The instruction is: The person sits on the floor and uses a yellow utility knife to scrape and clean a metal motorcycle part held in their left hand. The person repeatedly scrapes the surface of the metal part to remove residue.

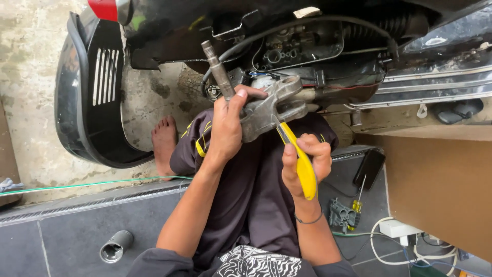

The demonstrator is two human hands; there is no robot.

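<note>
One head-worn camera is looking steeply down from close above the lap, facing forward onto the floor and the scooter's underside.

Dull grey cast-metal bracket, bright yellow plastic tool handle, black glossy scooter fender with white stripes, dark grey floor tiles.

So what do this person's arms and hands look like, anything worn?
Both forearms are bare. The left hand wears nothing. The right hand has a thin dark band at the wrist. Dark grey sleeves show near the elbows.
</note>
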